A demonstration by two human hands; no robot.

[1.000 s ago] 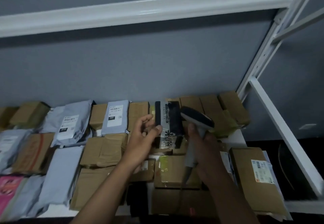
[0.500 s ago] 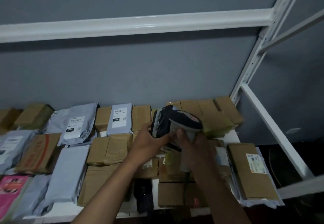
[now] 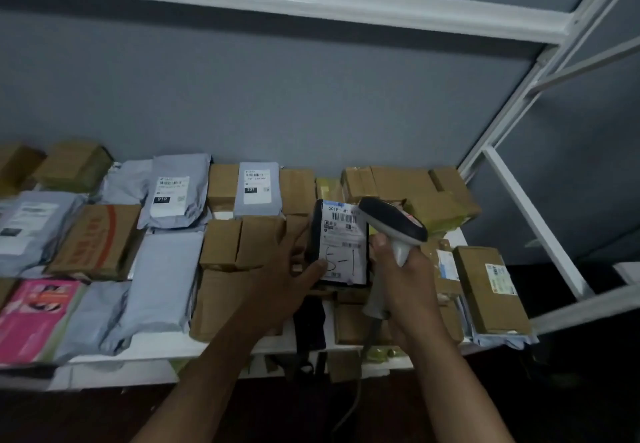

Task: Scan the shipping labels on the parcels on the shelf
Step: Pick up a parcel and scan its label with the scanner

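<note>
A black parcel [image 3: 341, 245] is held upright above the shelf [image 3: 145, 349], its white label [image 3: 343, 243] turned toward the camera. It is pinched by the left hand [image 3: 282, 271], thumb on the label's lower edge. A scanner [image 3: 393, 226] is gripped by the right hand [image 3: 403, 278], fingers curled round its handle, just beside the parcel. Brown boxes [image 3: 239, 245] and grey mailers [image 3: 162, 279] are laid across the shelf.

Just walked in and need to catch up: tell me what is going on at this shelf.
A person is scanning parcels. The left hand holds a black parcel upright, its white label facing the camera. The right hand grips a handheld scanner close beside that label. Brown boxes and grey mailers cover the shelf.
</note>
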